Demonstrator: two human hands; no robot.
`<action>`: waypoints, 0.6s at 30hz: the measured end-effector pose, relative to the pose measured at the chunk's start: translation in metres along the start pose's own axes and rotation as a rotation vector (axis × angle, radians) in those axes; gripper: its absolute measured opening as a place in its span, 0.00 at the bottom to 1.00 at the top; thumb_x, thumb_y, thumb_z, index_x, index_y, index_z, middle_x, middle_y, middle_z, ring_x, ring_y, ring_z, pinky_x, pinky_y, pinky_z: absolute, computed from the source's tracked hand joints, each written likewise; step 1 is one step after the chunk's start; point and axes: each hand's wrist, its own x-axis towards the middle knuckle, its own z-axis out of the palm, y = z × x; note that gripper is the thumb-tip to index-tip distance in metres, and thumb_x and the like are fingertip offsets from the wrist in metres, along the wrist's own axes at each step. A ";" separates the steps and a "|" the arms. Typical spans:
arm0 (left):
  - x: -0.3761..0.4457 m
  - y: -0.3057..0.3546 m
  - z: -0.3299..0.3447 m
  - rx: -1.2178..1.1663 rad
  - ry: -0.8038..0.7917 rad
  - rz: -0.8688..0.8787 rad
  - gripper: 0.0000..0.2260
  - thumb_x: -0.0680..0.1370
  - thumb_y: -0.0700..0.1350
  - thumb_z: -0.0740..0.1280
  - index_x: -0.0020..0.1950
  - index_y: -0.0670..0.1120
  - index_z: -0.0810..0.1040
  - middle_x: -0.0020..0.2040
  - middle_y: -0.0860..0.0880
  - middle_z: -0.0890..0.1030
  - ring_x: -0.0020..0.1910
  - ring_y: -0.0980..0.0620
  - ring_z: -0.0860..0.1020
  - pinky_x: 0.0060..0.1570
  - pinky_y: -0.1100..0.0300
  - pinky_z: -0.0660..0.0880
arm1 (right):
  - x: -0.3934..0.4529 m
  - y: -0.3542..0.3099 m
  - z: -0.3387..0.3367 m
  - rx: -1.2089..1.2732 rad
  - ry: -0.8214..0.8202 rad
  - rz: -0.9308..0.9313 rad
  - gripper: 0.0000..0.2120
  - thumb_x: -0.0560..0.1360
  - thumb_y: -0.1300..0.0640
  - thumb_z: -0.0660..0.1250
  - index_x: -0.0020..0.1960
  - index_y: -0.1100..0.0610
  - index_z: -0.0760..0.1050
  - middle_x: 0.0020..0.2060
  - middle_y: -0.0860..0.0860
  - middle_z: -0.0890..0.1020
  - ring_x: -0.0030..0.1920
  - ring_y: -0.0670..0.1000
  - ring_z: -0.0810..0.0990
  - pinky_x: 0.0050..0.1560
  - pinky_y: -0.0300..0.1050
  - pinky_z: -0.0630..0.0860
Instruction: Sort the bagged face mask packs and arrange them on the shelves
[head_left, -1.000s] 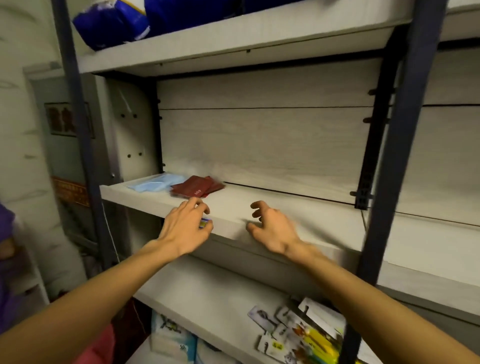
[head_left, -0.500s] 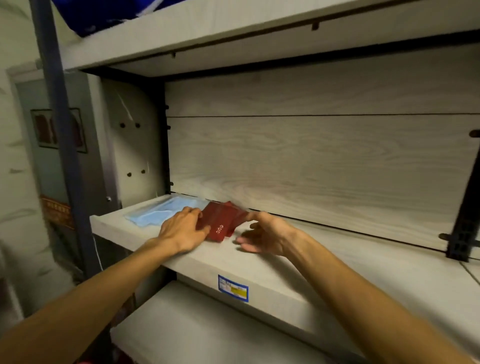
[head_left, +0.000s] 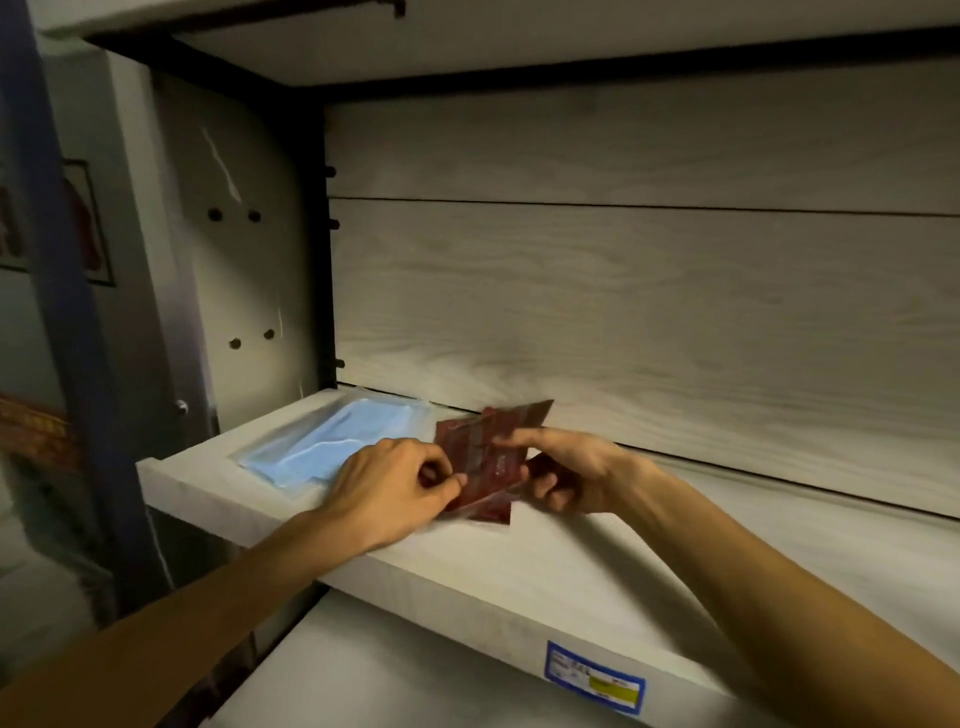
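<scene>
Both hands are on a small stack of dark red mask packs (head_left: 485, 460), raised on edge off the middle shelf (head_left: 571, 566) a little left of its centre: the left hand (head_left: 395, 488) pinches the near left edge of the stack between curled fingers and thumb, and the right hand (head_left: 563, 475) grips it from the 3 o'clock side, fingers over the front and thumb tucked behind. Just beside the stack, at about 9 o'clock from it, a pale blue bagged mask pack (head_left: 322, 447) lies flat in the shelf's back left corner, which suggests one kind is already placed. The red stack looks fanned and uneven, so the step in hand appears to be squaring it up before setting it down next to the blue one. The long stretch of shelf toward 3 o'clock bears nothing visible, so most of the arranging seems still ahead; a price label (head_left: 595, 683) sits on the shelf's front edge.
</scene>
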 end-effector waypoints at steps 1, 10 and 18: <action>0.002 -0.003 0.000 -0.016 0.000 0.006 0.14 0.75 0.64 0.68 0.50 0.57 0.84 0.45 0.61 0.84 0.42 0.62 0.79 0.36 0.66 0.73 | 0.003 -0.001 0.001 -0.065 0.049 -0.013 0.14 0.75 0.48 0.70 0.36 0.52 0.70 0.29 0.48 0.72 0.22 0.43 0.61 0.20 0.34 0.51; 0.001 -0.013 0.007 -0.008 0.006 0.119 0.12 0.77 0.61 0.65 0.53 0.56 0.76 0.50 0.59 0.79 0.43 0.58 0.79 0.40 0.61 0.72 | 0.013 -0.005 0.022 -0.129 0.339 -0.152 0.14 0.71 0.54 0.76 0.54 0.60 0.83 0.38 0.54 0.82 0.30 0.49 0.77 0.27 0.39 0.73; 0.019 -0.013 -0.004 -0.261 -0.125 0.049 0.17 0.74 0.60 0.72 0.60 0.55 0.76 0.54 0.56 0.80 0.52 0.56 0.79 0.52 0.56 0.78 | -0.001 0.005 0.026 0.183 0.266 -0.237 0.10 0.74 0.70 0.68 0.55 0.67 0.80 0.44 0.60 0.85 0.35 0.53 0.84 0.32 0.42 0.82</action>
